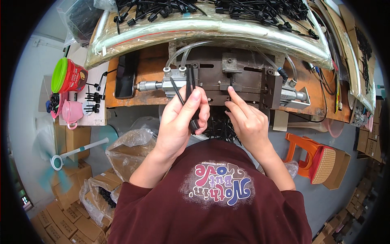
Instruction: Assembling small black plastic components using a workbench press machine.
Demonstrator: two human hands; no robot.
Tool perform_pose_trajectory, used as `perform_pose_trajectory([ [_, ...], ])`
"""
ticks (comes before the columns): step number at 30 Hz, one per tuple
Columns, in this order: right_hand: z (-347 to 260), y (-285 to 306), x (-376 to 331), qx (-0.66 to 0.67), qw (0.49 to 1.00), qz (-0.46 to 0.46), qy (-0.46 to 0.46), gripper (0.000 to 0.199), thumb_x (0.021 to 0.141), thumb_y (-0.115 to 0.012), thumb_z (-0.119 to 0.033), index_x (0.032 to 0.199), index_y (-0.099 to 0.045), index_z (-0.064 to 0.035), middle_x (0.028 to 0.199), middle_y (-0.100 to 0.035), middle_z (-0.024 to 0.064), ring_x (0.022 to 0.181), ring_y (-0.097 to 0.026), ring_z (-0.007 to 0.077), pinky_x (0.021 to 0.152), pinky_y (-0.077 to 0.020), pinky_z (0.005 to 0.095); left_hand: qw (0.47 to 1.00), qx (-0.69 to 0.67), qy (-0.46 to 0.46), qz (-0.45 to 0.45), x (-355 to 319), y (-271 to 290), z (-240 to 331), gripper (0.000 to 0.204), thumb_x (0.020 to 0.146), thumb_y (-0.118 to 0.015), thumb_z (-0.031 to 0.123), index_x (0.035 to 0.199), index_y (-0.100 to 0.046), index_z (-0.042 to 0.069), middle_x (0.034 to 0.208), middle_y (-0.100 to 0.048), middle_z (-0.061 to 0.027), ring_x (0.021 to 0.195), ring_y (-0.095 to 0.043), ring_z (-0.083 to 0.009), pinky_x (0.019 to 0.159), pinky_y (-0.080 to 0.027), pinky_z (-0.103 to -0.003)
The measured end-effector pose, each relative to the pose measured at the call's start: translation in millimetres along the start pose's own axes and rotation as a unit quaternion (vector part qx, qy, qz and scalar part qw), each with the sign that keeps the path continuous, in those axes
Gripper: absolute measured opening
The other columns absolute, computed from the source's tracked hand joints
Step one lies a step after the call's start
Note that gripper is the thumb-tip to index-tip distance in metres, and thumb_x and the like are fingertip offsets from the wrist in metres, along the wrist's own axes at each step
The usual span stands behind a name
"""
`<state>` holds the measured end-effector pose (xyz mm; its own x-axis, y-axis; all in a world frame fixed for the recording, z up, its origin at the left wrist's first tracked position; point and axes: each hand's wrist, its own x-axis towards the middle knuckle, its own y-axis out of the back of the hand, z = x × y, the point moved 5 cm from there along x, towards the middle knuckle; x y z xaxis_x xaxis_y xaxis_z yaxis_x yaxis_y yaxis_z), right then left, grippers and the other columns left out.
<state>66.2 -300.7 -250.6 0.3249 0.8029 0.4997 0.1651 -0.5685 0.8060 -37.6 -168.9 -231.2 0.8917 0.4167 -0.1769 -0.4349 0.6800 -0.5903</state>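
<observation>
My left hand (178, 122) is closed round several thin black plastic rods (189, 83) with thick knobbed ends, held upright in front of the metal fixture. My right hand (248, 124) has its index finger stretched out to the middle of the fixture (211, 87), its tip at a short black rod (231, 79) standing in the clamp block (230, 63). The other fingers of that hand are loosely bent, and I see nothing gripped in them. Pneumatic cylinders with clear hoses flank the fixture, the left cylinder (172, 81) just behind my left hand and the right cylinder (293, 95) farther off.
A plastic-covered tray (211, 30) heaped with black rods lies across the back. A phone (125, 79) rests on the bench at left, near a red tub (75, 77) and a pink cup (72, 112). An orange stool (310, 156) stands right; a fan (57, 162) stands left.
</observation>
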Motion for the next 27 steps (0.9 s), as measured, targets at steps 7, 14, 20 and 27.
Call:
perform_pose_trajectory([
  [7, -1, 6, 4, -0.041, 0.998, -0.053, -0.02, 0.021, 0.073, -0.071, -0.005, 0.093, -0.068, -0.002, 0.119, -0.069, 0.0114, 0.068, -0.068, 0.0204, 0.06, -0.0534, 0.0296, 0.995, 0.07, -0.068, -0.008, 6, -12, 5, 0.024, 0.108, -0.036, 0.019, 0.112, -0.054, 0.003, 0.131, -0.058, -0.0304, 0.118, -0.063, -0.0309, 0.103, -0.048, -0.039],
  [14, -29, 46, 19, 0.185, 0.977, 0.065, 0.082, 0.033, 0.071, -0.077, -0.002, 0.103, -0.069, 0.001, 0.094, -0.068, 0.0114, 0.077, -0.069, 0.0257, 0.064, -0.0576, 0.0341, 0.995, 0.091, -0.014, -0.047, 4, -17, -17, 0.02, 0.106, -0.042, 0.015, 0.115, -0.054, 0.002, 0.137, -0.055, -0.0282, 0.127, -0.056, -0.0282, 0.109, -0.042, -0.04],
  [20, -16, 43, 4, 0.164, 0.986, 0.032, -0.001, 0.029, 0.072, -0.076, 0.003, 0.1, -0.067, 0.0008, 0.101, -0.066, 0.012, 0.081, -0.069, 0.0262, 0.064, -0.0567, 0.0355, 0.985, 0.173, -0.002, -0.014, 3, -16, -20, 0.024, 0.107, -0.039, 0.015, 0.119, -0.054, 0.0, 0.129, -0.061, -0.0212, 0.11, -0.064, -0.0199, 0.084, -0.056, -0.031],
  [27, -4, 2, -12, 0.018, 0.999, -0.042, -0.02, 0.023, 0.075, -0.068, -0.004, 0.097, -0.064, 0.002, 0.133, -0.06, 0.0203, 0.094, -0.07, 0.0266, 0.078, -0.0567, 0.0336, 0.988, 0.152, -0.004, 0.023, 2, -5, -3, 0.022, 0.108, -0.043, 0.02, 0.114, -0.054, 0.002, 0.074, -0.054, -0.0034, 0.052, -0.048, -0.007, 0.044, -0.033, -0.02],
])
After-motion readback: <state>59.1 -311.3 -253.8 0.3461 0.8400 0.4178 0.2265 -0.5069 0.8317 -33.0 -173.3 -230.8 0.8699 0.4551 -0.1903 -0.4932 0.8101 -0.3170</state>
